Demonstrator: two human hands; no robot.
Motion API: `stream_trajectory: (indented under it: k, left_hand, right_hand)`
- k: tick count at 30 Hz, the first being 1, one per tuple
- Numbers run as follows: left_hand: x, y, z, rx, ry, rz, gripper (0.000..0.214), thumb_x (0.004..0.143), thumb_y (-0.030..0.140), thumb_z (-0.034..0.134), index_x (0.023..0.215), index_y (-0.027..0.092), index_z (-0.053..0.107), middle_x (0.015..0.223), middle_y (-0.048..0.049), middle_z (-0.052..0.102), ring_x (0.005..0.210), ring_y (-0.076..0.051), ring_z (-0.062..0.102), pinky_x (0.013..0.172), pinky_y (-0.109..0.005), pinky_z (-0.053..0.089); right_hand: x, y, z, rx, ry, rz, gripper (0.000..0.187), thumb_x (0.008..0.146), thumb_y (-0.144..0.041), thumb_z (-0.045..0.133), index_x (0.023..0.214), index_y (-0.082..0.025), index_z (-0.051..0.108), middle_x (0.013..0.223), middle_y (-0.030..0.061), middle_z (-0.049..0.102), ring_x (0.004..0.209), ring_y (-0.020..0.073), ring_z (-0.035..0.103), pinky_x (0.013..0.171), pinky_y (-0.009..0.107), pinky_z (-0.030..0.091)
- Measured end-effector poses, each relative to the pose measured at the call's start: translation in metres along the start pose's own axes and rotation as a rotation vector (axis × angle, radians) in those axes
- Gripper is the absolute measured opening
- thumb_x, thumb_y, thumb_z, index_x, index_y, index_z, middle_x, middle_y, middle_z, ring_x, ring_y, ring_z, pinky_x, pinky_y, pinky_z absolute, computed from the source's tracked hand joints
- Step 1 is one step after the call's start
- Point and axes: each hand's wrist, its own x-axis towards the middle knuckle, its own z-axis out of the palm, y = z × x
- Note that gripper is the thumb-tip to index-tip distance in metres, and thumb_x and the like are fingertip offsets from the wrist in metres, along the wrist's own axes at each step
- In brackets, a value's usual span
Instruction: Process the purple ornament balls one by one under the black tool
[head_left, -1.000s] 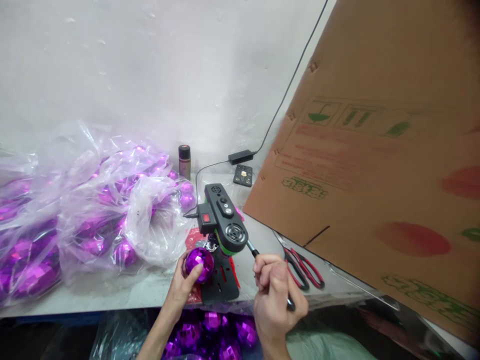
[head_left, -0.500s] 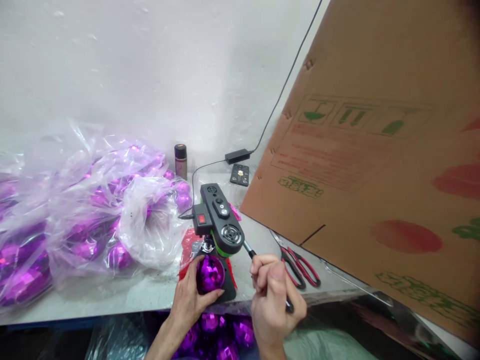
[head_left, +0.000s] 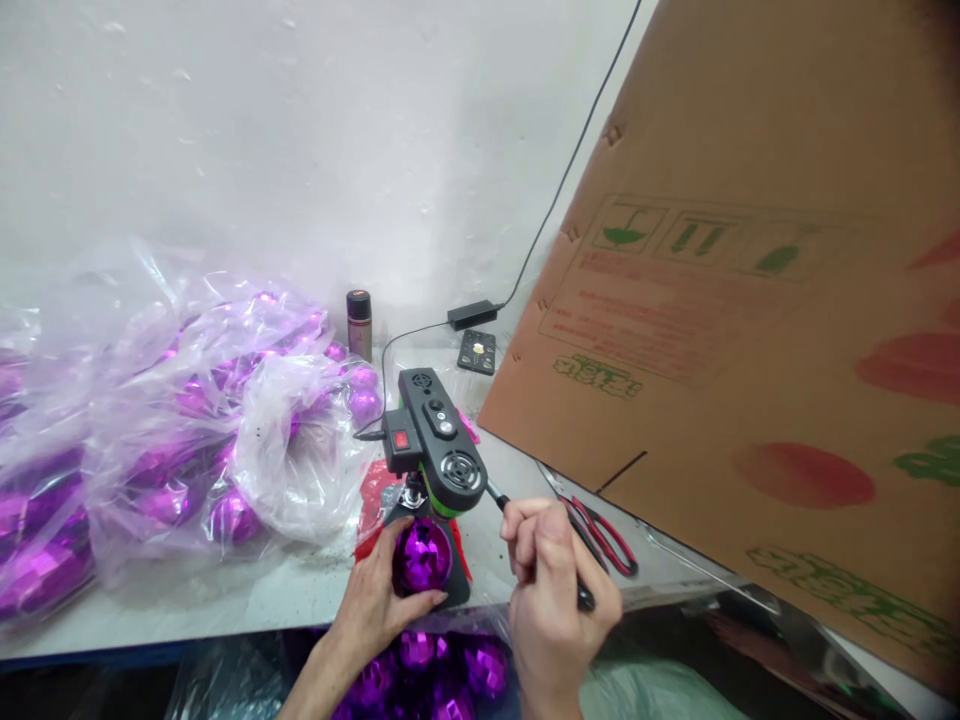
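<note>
My left hand [head_left: 382,580] is closed around a shiny purple mirrored ball [head_left: 426,556], thumb at its lower edge and fingers on its left side. The ball sits at the front end of a black tabletop machine [head_left: 444,440] with round vents and a red switch, over its dark base [head_left: 457,588]. My right hand [head_left: 559,580] is wrapped round the black-gripped metal lever [head_left: 496,494] that sticks out of the machine's right side. More purple mirrored balls [head_left: 420,650] lie below the table edge, between my forearms.
Clear plastic bags of purple balls [head_left: 187,430] fill the table's left side. Red-handled scissors [head_left: 611,540] lie at right, beside a big leaning cardboard box [head_left: 720,330]. A small bottle [head_left: 359,325], a power adapter [head_left: 472,315] and a black card-like item [head_left: 477,350] stand near the wall.
My right hand has shifted slightly right and down with the lever grip. The ball in my left hand has moved very slightly down and right.
</note>
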Motion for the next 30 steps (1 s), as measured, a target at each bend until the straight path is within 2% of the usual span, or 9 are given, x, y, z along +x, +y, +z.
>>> stream_trajectory:
  k: [5, 8, 11, 15, 18, 22, 25, 28, 30]
  left_hand:
    - [0.006, -0.004, -0.006, -0.017, -0.033, 0.002, 0.081, 0.065, 0.045, 0.094, 0.138, 0.022, 0.066, 0.134, -0.0171, 0.078, 0.126, -0.045, 0.073, 0.113, -0.057, 0.054]
    - [0.012, -0.015, -0.008, -0.177, 0.017, -0.124, 0.087, 0.075, 0.062, 0.085, 0.145, 0.017, 0.06, 0.114, -0.0139, 0.082, 0.097, -0.036, 0.079, 0.094, -0.048, 0.061]
    - [0.016, -0.026, -0.008, -0.406, 0.023, -0.279, 0.099, 0.081, 0.079, 0.075, 0.154, 0.015, 0.052, 0.083, -0.0031, 0.076, 0.06, -0.023, 0.067, 0.067, -0.037, 0.057]
    - [0.018, -0.034, -0.009, -0.601, 0.009, -0.34, 0.102, 0.076, 0.083, 0.08, 0.15, 0.016, 0.057, 0.075, 0.0024, 0.069, 0.055, -0.016, 0.059, 0.061, -0.031, 0.053]
    - [0.018, -0.033, -0.01, -0.568, 0.007, -0.326, 0.1, 0.074, 0.083, 0.082, 0.145, 0.016, 0.061, 0.073, 0.0037, 0.068, 0.056, -0.015, 0.059, 0.06, -0.03, 0.053]
    - [0.018, -0.03, -0.008, -0.421, 0.037, -0.283, 0.109, 0.072, 0.08, 0.085, 0.152, 0.013, 0.054, 0.066, 0.0063, 0.065, 0.052, -0.017, 0.059, 0.058, -0.031, 0.053]
    - [0.018, -0.026, -0.005, -0.311, 0.08, -0.201, 0.102, 0.07, 0.071, 0.09, 0.151, 0.018, 0.056, 0.084, -0.0004, 0.076, 0.064, -0.022, 0.069, 0.067, -0.034, 0.058]
    - [0.017, -0.02, -0.002, -0.259, 0.113, -0.095, 0.085, 0.072, 0.059, 0.093, 0.143, 0.023, 0.062, 0.124, -0.0102, 0.079, 0.111, -0.033, 0.077, 0.103, -0.043, 0.059]
    - [0.016, -0.012, -0.001, -0.192, 0.112, -0.05, 0.079, 0.073, 0.054, 0.092, 0.14, 0.024, 0.063, 0.133, -0.0126, 0.077, 0.127, -0.037, 0.072, 0.116, -0.048, 0.052]
  right_hand:
    - [0.001, 0.0, 0.0, 0.004, -0.01, -0.007, 0.051, 0.111, -0.028, 0.057, 0.062, -0.02, 0.049, 0.058, -0.0037, 0.047, 0.06, 0.011, 0.056, 0.051, 0.024, 0.035]
    - [0.001, 0.0, 0.001, 0.009, -0.012, -0.033, 0.051, 0.111, -0.027, 0.056, 0.061, -0.02, 0.049, 0.057, -0.0038, 0.046, 0.058, 0.0113, 0.055, 0.05, 0.025, 0.032]
    - [0.002, -0.001, 0.002, -0.008, -0.006, -0.044, 0.053, 0.112, -0.028, 0.055, 0.06, -0.021, 0.047, 0.056, -0.0042, 0.044, 0.057, 0.0118, 0.055, 0.05, 0.025, 0.033]
    - [0.003, -0.003, 0.003, -0.016, 0.004, -0.054, 0.052, 0.111, -0.028, 0.055, 0.06, -0.021, 0.046, 0.056, -0.0047, 0.043, 0.056, 0.0117, 0.054, 0.05, 0.025, 0.033]
    - [0.004, -0.005, 0.004, -0.019, -0.002, -0.044, 0.052, 0.112, -0.028, 0.054, 0.06, -0.021, 0.046, 0.056, -0.0045, 0.044, 0.056, 0.0115, 0.054, 0.05, 0.025, 0.033]
    - [0.004, -0.007, 0.003, -0.018, -0.029, -0.047, 0.052, 0.113, -0.027, 0.051, 0.062, -0.021, 0.046, 0.058, -0.0045, 0.044, 0.057, 0.0109, 0.054, 0.051, 0.025, 0.034]
    - [0.004, -0.007, 0.002, -0.016, -0.052, -0.039, 0.051, 0.114, -0.025, 0.049, 0.063, -0.021, 0.045, 0.059, -0.0045, 0.044, 0.059, 0.0103, 0.054, 0.053, 0.024, 0.035]
    - [0.003, -0.006, 0.001, -0.02, -0.061, -0.03, 0.05, 0.114, -0.024, 0.049, 0.064, -0.021, 0.044, 0.06, -0.0043, 0.044, 0.06, 0.0107, 0.055, 0.054, 0.025, 0.036]
    - [0.002, -0.005, 0.0, -0.022, -0.067, -0.032, 0.049, 0.114, -0.023, 0.048, 0.064, -0.021, 0.044, 0.06, -0.0042, 0.045, 0.06, 0.0109, 0.055, 0.054, 0.025, 0.036]
